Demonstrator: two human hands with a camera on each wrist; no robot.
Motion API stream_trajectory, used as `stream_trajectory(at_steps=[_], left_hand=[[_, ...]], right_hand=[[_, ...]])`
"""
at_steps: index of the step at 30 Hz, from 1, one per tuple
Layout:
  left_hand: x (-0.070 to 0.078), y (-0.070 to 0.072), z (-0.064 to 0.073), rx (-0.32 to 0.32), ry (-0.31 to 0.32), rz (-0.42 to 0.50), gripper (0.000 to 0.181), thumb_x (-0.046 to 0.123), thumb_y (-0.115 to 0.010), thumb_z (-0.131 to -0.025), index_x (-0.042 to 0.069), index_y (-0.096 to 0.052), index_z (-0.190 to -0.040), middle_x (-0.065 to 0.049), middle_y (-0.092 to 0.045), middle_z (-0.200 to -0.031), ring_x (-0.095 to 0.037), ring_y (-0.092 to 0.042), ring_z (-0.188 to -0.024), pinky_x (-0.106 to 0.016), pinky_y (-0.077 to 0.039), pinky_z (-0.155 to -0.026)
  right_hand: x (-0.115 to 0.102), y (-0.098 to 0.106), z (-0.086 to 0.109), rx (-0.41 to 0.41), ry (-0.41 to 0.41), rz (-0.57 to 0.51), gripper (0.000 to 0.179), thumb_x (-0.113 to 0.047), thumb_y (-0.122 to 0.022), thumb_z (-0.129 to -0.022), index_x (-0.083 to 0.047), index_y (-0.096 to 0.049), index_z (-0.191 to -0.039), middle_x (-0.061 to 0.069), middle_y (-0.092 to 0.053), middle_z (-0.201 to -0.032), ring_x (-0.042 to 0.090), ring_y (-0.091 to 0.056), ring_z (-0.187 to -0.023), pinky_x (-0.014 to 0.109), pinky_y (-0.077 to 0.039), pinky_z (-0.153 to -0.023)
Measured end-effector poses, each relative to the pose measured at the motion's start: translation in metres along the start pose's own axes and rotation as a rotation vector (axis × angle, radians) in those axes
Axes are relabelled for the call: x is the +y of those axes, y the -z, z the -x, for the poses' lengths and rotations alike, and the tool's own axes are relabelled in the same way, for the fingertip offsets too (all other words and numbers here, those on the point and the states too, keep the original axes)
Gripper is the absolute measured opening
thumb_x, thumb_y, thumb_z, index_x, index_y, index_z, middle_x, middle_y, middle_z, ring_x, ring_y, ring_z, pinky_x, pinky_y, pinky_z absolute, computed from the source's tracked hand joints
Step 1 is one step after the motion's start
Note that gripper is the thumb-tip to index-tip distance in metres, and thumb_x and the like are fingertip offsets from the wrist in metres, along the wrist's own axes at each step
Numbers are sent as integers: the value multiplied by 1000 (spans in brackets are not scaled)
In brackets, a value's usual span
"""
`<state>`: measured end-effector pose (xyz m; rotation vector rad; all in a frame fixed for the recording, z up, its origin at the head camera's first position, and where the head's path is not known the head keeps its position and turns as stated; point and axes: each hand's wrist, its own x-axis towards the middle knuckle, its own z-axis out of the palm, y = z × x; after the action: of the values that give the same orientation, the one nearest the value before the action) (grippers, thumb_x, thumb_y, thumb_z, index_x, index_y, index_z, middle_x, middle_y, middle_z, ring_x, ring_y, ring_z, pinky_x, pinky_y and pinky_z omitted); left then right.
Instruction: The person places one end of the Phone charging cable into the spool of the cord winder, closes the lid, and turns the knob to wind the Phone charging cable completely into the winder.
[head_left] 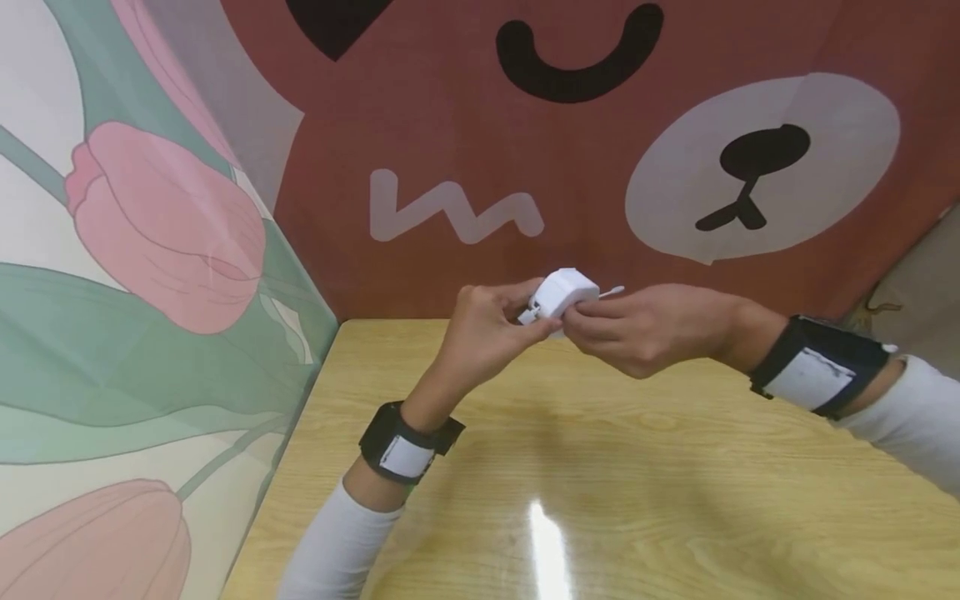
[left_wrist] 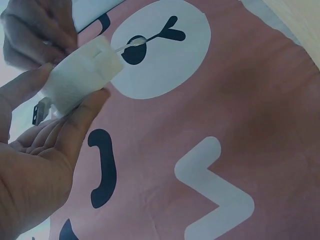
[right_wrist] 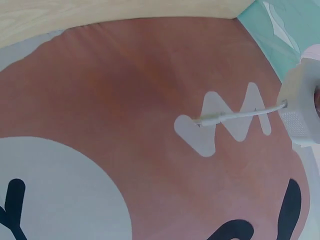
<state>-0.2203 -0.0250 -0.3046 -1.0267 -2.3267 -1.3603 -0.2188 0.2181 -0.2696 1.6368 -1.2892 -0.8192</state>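
A small white block (head_left: 564, 292) with rounded edges is held in the air above the far end of the table. My left hand (head_left: 483, 333) grips it, thumb on the near side and fingers behind. My right hand (head_left: 648, 329) has curled fingers that pinch at its lower right edge; the exact contact is hidden. From the block sticks a thin white cable (right_wrist: 245, 114) with a small tip, stretching out freely. In the left wrist view, a plug-like metal piece (left_wrist: 41, 111) shows at the block's other end, beside the left palm (left_wrist: 45, 150).
Beneath the hands is a wooden table (head_left: 600, 467) with a bright reflection. Behind it hangs a reddish cloth (head_left: 450, 125) with a cartoon bear print. A tulip-print panel (head_left: 165, 225) stands along the left side. Both wrists wear black straps (head_left: 821, 367).
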Motion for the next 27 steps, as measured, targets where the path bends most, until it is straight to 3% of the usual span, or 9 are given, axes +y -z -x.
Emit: stream_trajectory(at_steps=[5, 9, 13, 16, 18, 22, 27], left_hand=[[0, 4, 0, -38, 4, -34, 42, 15, -83, -87, 6, -72, -127, -9, -78, -111, -5, -72, -84, -16, -59, -65], [-1, 2, 1, 29, -19, 6, 42, 13, -83, -87, 4, -72, -126, -11, -78, -110, -7, -74, -84, -18, -61, -65], [-3, -8, 5, 193, -45, 101, 41, 11, -82, -87, 4, -72, -127, -14, -78, -109, -10, -74, -79, -21, -61, -60], [-2, -18, 8, 331, -77, 181, 42, 12, -80, -89, 3, -70, -129, -17, -77, -111, -12, -75, -81, -23, -61, -60], [-2, -24, 9, 406, -99, 210, 42, 12, -80, -89, 2, -70, -128, -17, -77, -109, -12, -74, -79, -22, -60, -58], [-4, -30, 10, 518, -150, 208, 41, 8, -81, -87, 1, -71, -126, -17, -78, -105, -12, -72, -80, -22, -61, -60], [-6, -33, 11, 594, -244, 118, 39, 5, -80, -87, -3, -71, -124, -18, -79, -100, -16, -75, -80, -23, -63, -67]], right_hand=[[-1, 1, -2, -30, 23, 26, 33, 23, -46, -97, 8, -72, -108, 20, -69, -112, 25, -65, -99, 27, -60, -83], [0, 0, -4, 7, -87, -7, 30, 18, -45, -100, 8, -71, -110, 19, -69, -109, 25, -65, -93, 28, -62, -79], [-1, -4, -10, 111, -393, -157, 23, 1, -51, -105, 6, -72, -112, 16, -72, -107, 26, -69, -92, 35, -64, -79], [-4, -8, -20, 227, -669, -292, 17, -9, -68, -97, 3, -75, -108, 13, -75, -101, 27, -70, -91, 40, -64, -80], [-6, -11, -26, 299, -803, -351, 18, -10, -80, -88, 1, -76, -102, 11, -76, -96, 27, -70, -87, 41, -64, -79], [-11, -17, -35, 402, -982, -433, 24, -3, -89, -75, -2, -78, -96, 10, -77, -92, 25, -71, -85, 43, -63, -76], [-17, -24, -42, 525, -1122, -502, 19, -8, -90, -77, -2, -79, -91, 10, -78, -88, 26, -71, -82, 40, -61, -72]])
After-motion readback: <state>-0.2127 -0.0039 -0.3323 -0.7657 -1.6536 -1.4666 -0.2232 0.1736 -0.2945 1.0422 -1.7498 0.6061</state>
